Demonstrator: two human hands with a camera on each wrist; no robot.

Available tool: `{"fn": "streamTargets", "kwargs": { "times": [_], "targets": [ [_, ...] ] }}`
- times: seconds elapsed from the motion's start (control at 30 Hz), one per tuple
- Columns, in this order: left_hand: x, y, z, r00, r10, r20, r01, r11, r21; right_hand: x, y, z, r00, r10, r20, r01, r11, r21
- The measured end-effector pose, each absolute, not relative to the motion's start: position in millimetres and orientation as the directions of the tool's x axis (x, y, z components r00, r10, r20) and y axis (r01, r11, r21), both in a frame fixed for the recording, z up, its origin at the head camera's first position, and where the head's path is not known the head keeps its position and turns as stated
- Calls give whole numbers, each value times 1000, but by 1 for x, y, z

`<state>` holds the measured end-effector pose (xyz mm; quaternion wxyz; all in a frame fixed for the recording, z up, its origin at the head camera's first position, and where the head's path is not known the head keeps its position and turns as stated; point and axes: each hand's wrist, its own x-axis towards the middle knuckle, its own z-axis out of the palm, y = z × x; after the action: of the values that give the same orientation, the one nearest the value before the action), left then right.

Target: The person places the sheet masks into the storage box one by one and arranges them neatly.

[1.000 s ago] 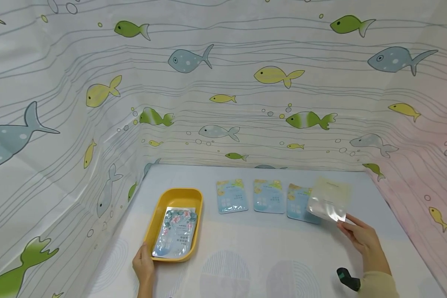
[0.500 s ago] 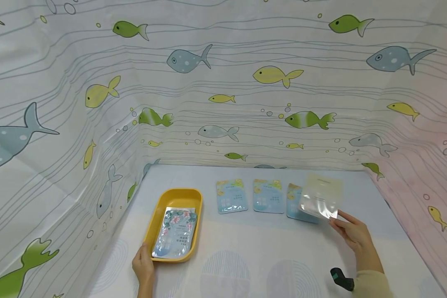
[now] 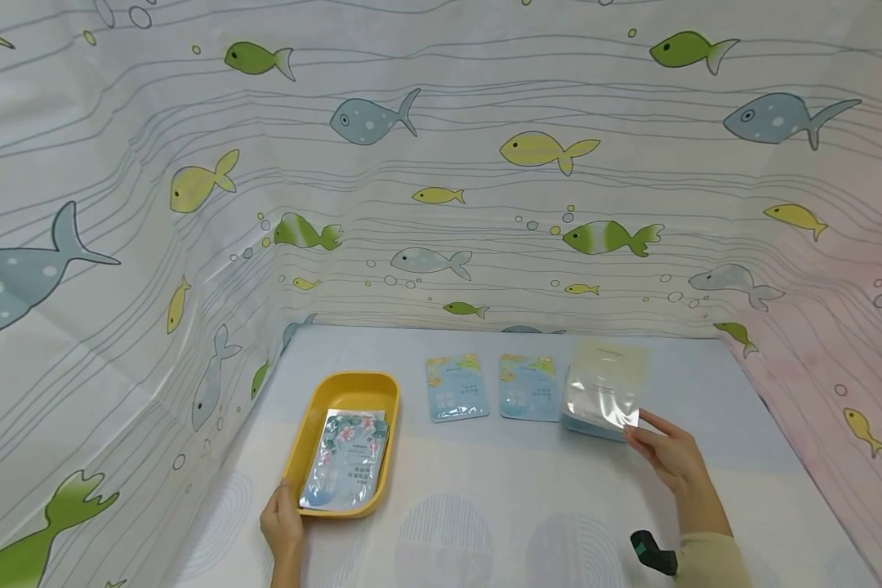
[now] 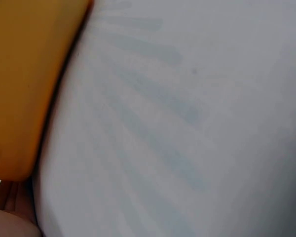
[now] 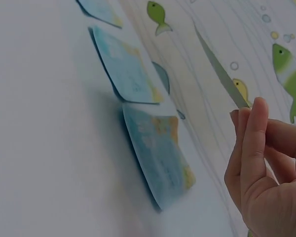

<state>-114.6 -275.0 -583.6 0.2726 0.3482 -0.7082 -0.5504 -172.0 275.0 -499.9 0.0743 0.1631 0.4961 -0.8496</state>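
My left hand (image 3: 282, 523) grips the near left corner of a yellow tray (image 3: 393, 400). In the left wrist view the tray's wall (image 4: 24, 84) fills the upper left, with part of the hand below it. Face-mask-like sachets with a floral print (image 3: 347, 461) lie stacked in the tray. My right hand (image 3: 672, 457) pinches the near right corner of a shiny pale yellow-and-silver sachet (image 3: 604, 388). It hangs above the rightmost blue sachet (image 3: 595, 430), hiding most of it in the head view. In the right wrist view the held sachet (image 5: 219, 71) appears edge-on, raised off the table.
Two more blue sachets, a left one (image 3: 458, 388) and a middle one (image 3: 530, 388), lie flat in a row toward the back of the white table (image 3: 514, 482). A fish-patterned curtain (image 3: 485, 180) hangs around the back and sides.
My right hand has moved left with the pale sachet, which now covers most of the rightmost blue sachet. My left hand and the tray have stayed in place.
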Motion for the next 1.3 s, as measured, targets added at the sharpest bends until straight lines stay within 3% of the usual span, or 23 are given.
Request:
{"fn": "streamTargets", "kwargs": {
  "times": [0.63,1.3],
  "targets": [
    [-117,-275,-579,-634,-773,21,-209,197,958,-178,221,-500,-946,-28,-324,304,-426,-852],
    [-115,-276,-583,-622,-783,17,-198,179,964,-184,163,-503,-950,-123,-288,313,-321,-894]
  ]
}}
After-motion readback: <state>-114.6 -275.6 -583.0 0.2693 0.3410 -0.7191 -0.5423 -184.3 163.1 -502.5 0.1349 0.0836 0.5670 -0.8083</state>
